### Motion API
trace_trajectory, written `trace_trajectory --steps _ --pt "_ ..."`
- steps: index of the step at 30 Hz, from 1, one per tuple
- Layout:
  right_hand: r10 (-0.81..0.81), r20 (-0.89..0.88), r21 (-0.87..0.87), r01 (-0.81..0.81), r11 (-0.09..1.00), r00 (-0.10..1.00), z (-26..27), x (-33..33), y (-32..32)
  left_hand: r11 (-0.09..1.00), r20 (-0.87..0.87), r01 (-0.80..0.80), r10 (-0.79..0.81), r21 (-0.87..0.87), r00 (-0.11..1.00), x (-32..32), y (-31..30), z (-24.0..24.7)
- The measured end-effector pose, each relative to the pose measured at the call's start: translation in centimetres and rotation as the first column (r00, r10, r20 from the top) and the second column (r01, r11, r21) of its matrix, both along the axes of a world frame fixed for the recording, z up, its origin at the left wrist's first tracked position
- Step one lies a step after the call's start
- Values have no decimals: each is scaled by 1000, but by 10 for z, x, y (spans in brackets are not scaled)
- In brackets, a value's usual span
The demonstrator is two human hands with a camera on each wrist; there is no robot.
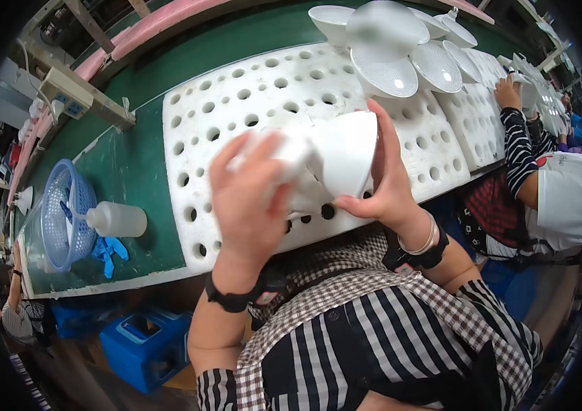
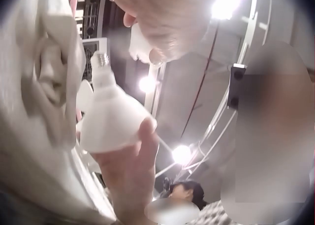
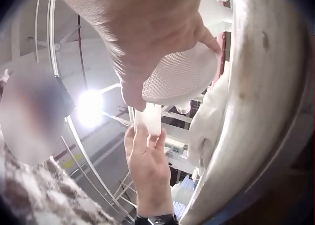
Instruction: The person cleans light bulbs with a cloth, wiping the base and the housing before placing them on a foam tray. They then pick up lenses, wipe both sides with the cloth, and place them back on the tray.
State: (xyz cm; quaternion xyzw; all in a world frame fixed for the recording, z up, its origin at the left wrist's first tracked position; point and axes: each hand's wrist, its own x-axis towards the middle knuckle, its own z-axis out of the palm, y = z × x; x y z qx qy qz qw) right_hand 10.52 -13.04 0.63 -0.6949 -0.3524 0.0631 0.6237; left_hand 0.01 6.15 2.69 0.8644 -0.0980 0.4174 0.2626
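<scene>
A white reflector light bulb [image 1: 349,154] is held up over the foam board, tilted on its side. My right hand [image 1: 392,181] grips it round the wide end, thumb below and fingers above. Its textured lens [image 3: 184,75] shows in the right wrist view, and its metal screw base [image 2: 102,60] in the left wrist view. Beside the narrow end, my left hand [image 1: 250,195] is blurred by motion. Its fingers pinch a white piece [image 3: 148,119]; I cannot tell what kind of thing it is.
Under the hands lies a white foam board [image 1: 236,79] with rows of holes. Several reflector bulbs [image 1: 383,72] stand at the back right. On the green table [image 1: 126,178] at left are a blue basket [image 1: 65,236], a squeeze bottle [image 1: 123,219] and a blue glove [image 1: 108,253]. Another person works at right.
</scene>
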Motion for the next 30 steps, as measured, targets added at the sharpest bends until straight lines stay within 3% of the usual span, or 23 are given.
trace_trajectory --steps 1,2,3,4,6,8,10,11,12,13,14,16,18,19,20,22,23,24,26,27,28,30 --pt "63 -172 124 -42 991 983 3 -5 0 1000 1 -2 2 -5 1000 5 1 -2" --pt "142 -331 251 -58 966 933 6 -7 -1 993 -2 -44 44 109 999 10 1 -5" --pt "152 -376 267 -50 962 914 9 -8 -4 972 -1 -81 83 222 997 14 1 -8" --pt "144 -377 265 -43 963 915 6 -6 -8 972 -2 -74 76 221 997 18 5 -12" --pt "214 -548 333 -24 943 809 1 -2 -16 953 -76 -153 138 -263 988 18 20 -20" --pt "245 -581 347 -36 937 776 2 -2 -19 742 0 -34 46 -669 999 13 19 -22" --pt "318 -653 406 -38 913 688 -3 -3 -21 734 55 -5 58 -679 997 5 5 -12" --pt "318 -652 407 -36 913 688 -2 -4 -21 941 74 -35 64 -337 995 0 -2 -3" --pt "402 -684 441 -93 893 609 0 -4 -21 996 93 -70 64 59 994 -3 -10 6" --pt "478 -708 478 -146 866 520 1 -6 -21 980 3 -4 3 201 1000 -5 -20 11" --pt "480 -709 477 -150 866 517 3 -8 -21 970 42 -35 26 239 999 2 -20 2" --pt "468 -783 484 -73 872 410 9 -11 -17 987 18 -97 95 131 995 9 0 -9" --pt "502 -782 522 -52 852 370 8 -6 -20 958 10 -157 164 -241 986 9 11 -12" --pt "500 -778 516 -68 854 381 12 -7 -24 779 -31 -19 0 -627 1000 6 12 -13" --pt "498 -774 510 -80 856 391 13 -9 -26 591 29 92 -115 -801 993 2 9 -9" --pt "503 -756 504 -116 856 420 5 -11 -29 660 52 101 -94 -745 994 1 10 -18" --pt "459 -738 459 -131 879 495 3 -12 -29 661 55 104 -95 -743 994 -1 6 -16" --pt "416 -711 413 -142 900 566 2 -14 -28 731 80 67 -17 -679 997 -3 -1 -11" --pt "372 -684 381 -126 916 628 9 -18 -26 793 112 22 59 -609 992 -9 -13 -3" --pt "322 -655 346 -107 932 683 11 -20 -24 967 57 -65 81 -247 995 -13 -18 0" --pt "324 -656 346 -110 932 682 11 -21 -23 979 14 -126 125 159 992 -14 -22 1" --pt "299 -665 356 -61 932 684 11 -23 -20 966 28 -157 154 205 988 -6 -22 -6"
